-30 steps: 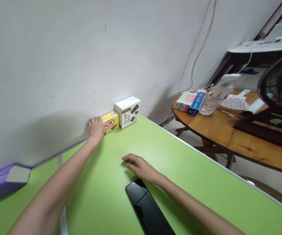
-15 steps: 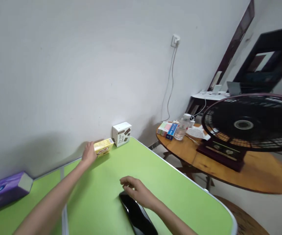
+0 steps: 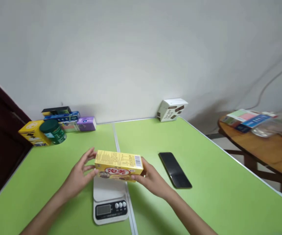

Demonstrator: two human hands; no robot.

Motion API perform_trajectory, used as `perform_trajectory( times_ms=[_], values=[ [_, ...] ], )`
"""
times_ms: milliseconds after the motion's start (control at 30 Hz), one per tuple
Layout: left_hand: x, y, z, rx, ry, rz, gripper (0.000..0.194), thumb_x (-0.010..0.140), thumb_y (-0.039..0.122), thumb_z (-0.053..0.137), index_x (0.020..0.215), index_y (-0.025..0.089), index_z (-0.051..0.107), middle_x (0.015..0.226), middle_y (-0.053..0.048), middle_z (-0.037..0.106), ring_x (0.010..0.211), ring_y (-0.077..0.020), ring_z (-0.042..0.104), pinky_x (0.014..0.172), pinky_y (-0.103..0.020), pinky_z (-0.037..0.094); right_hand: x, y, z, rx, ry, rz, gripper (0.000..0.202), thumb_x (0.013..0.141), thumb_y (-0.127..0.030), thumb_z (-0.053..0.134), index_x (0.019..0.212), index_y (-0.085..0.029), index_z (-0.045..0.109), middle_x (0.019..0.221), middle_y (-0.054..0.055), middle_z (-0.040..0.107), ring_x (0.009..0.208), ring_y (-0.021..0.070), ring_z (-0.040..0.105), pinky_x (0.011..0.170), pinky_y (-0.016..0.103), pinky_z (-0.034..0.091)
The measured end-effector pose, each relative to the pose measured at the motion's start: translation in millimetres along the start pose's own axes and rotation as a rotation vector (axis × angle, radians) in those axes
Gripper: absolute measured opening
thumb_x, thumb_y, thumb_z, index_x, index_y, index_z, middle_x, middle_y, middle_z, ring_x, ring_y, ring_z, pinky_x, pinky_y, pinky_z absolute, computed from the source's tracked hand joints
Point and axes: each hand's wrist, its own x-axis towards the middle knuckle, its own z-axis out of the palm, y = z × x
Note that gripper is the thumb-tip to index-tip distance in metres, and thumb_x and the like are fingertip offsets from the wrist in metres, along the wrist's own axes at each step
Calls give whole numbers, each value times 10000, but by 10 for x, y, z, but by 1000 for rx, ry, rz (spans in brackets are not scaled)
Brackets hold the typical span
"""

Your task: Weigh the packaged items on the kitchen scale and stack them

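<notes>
A yellow box with red lettering is held level above the back part of a white kitchen scale. My right hand grips its right end, thumb on the front face. At the box's left end is my left hand, fingers spread and thumb close to the corner; whether it touches the box is unclear. The scale has a dark display and round buttons at its front. To the right of my right hand, a black phone lies flat on the green table.
A white box leans near the wall at the back. At the back left stand a yellow carton, a green jar, blue and black boxes and a purple pack. A wooden table with boxes is at the right.
The view has swung left, bringing the scale and back-left items in. The yellow box has come from the wall to above the scale; my right hand has taken hold, while my left has opened.
</notes>
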Motion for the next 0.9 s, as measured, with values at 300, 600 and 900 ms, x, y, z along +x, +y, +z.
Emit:
perform_trajectory(
  times_ms=[300,600,900],
  values=[
    [-313,-976,34,-248,29,-55,868,742,197,646,1458,219,155,1507,-124,267,1372,-267,266,1042,-403,385,-73,314,163,-338,21,193,905,710,-327,669,1451,-255,155,1274,126,532,673,159,574,652,336,515],
    [-31,-880,-57,-285,18,97,598,764,133,539,1346,205,424,1370,-67,497,1229,-230,474,978,-357,450,390,60,198,-380,-98,122,500,804,-410,541,1268,-232,488,1117,113,629,939,258,599,725,369,544],
    [920,-1286,-711,-224,442,50,673,774,159,470,1408,225,255,1509,-106,245,1364,-241,277,998,-384,407,2374,177,789,-456,13,-93,477,788,-314,509,1235,-158,449,1104,117,624,765,198,599,657,371,544]
  ],
)
